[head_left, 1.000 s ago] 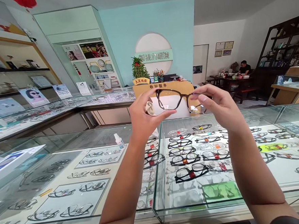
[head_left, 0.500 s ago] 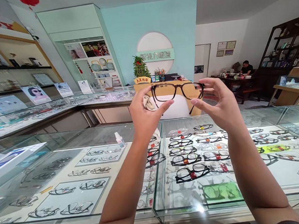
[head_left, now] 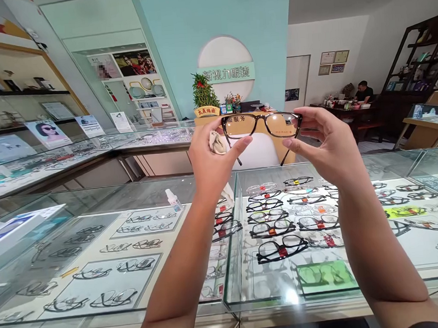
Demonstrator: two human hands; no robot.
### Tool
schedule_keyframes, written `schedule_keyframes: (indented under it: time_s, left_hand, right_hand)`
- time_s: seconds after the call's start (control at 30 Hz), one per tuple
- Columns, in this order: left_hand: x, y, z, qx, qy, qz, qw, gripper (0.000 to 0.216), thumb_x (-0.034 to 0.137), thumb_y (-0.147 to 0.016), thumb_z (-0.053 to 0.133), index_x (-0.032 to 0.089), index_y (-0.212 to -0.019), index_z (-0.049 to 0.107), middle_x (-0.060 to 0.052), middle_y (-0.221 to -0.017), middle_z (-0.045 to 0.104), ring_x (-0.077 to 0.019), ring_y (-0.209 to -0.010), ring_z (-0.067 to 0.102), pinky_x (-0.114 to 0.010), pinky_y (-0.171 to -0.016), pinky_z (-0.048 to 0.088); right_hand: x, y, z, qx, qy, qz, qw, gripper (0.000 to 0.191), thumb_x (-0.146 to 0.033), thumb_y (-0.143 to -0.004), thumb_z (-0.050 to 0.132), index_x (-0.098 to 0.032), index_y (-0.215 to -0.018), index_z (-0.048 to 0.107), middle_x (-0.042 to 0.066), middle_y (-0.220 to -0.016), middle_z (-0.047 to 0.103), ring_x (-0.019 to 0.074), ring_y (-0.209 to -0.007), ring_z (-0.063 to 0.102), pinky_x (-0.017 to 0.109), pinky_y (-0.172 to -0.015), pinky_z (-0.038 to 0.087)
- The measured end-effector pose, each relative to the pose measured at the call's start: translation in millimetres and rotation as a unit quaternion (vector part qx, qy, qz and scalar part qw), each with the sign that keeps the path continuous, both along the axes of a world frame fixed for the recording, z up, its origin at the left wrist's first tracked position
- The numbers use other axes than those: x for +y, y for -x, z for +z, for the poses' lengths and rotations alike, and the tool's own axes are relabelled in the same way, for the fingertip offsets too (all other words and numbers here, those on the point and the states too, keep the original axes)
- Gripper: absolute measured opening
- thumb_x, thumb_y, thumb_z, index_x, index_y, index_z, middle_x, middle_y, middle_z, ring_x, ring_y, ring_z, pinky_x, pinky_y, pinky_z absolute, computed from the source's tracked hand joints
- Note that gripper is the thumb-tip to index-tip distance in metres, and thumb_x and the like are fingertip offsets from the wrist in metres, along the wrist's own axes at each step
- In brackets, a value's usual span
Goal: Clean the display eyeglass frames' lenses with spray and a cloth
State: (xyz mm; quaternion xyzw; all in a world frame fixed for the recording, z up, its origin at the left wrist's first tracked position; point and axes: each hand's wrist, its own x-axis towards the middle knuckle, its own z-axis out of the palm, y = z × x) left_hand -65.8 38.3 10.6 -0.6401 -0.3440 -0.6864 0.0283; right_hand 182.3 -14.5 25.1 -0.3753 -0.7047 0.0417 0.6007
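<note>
Glasses (head_left: pixel 262 125), tilted before, now level above case (head_left: pixel 326 302) of frames (head_left: pixel 281 247).

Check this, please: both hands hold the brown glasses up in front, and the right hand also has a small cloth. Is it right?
Not quite. In the head view the small cloth is in the left hand, not the right hand. Both hands do hold the brown glasses up in front.

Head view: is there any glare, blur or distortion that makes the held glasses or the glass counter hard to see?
In the head view, the glasses between left hand and right hand are sharp; a glare spot and reflections lie on the glass counter; the picture's edges look bent.
</note>
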Motion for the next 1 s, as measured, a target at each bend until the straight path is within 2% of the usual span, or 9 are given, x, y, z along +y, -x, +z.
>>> schedule_keyframes:
  time_s: [0.17, 0.4, 0.57, 0.73, 1.0]
  left_hand:
    - [3.2, 0.7, -0.1, 0.02, 0.015, -0.009, 1.0, 0.067, 0.069, -0.073, 0.091, 0.029, -0.124, 0.076, -0.008, -0.116, 0.076, -0.0313, -0.115, 0.07, -0.053, -0.108, 0.053]
    - [4.7, -0.5, -2.4, 0.022, 0.0, 0.01, 1.0, 0.069, 0.07, -0.072, 0.091, 0.03, -0.126, 0.075, -0.008, -0.118, 0.076, -0.0319, -0.117, 0.07, -0.052, -0.107, 0.055]
    - [-0.1, -2.5, -1.6, 0.026, 0.001, 0.024, 0.999, 0.072, 0.07, -0.07, 0.092, 0.028, -0.126, 0.075, -0.008, -0.115, 0.073, -0.031, -0.114, 0.07, -0.052, -0.106, 0.055]
    - [-4.4, -4.6, -0.7, 0.023, 0.002, 0.036, 0.999, 0.07, 0.069, -0.071, 0.093, 0.028, -0.125, 0.075, -0.009, -0.117, 0.07, -0.0314, -0.114, 0.068, -0.052, -0.106, 0.055]
    - [-0.7, -6.3, -1.3, 0.009, 0.011, 0.012, 1.0, 0.07, 0.068, -0.071, 0.093, 0.028, -0.125, 0.076, -0.009, -0.121, 0.076, -0.0319, -0.118, 0.07, -0.052, -0.108, 0.055]
  right_hand:
    - [-1.3, -0.7, -0.1, -0.019, 0.001, -0.038, 0.999, 0.057, -0.044, -0.085, 0.087, -0.029, -0.138, 0.068, 0.011, -0.14, 0.074, 0.0329, -0.122, 0.073, 0.057, -0.104, 0.063]
    - [1.4, -1.3, -3.1, -0.011, 0.02, -0.044, 0.999, 0.061, -0.053, -0.086, 0.086, -0.025, -0.138, 0.069, 0.015, -0.133, 0.077, 0.0354, -0.123, 0.074, 0.059, -0.101, 0.064]
    - [1.7, -2.8, -3.5, -0.002, 0.045, -0.01, 0.999, 0.064, -0.053, -0.087, 0.086, -0.027, -0.142, 0.067, 0.014, -0.133, 0.078, 0.0354, -0.125, 0.074, 0.059, -0.102, 0.064]
    - [0.2, -1.3, -4.2, 0.002, 0.047, -0.028, 0.999, 0.062, -0.051, -0.087, 0.086, -0.025, -0.14, 0.069, 0.014, -0.134, 0.078, 0.0366, -0.125, 0.074, 0.061, -0.106, 0.062]
    - [-0.8, 1.5, -3.9, -0.004, 0.032, -0.041, 0.999, 0.06, -0.053, -0.089, 0.084, -0.027, -0.14, 0.068, 0.014, -0.133, 0.078, 0.0361, -0.122, 0.075, 0.06, -0.102, 0.064]
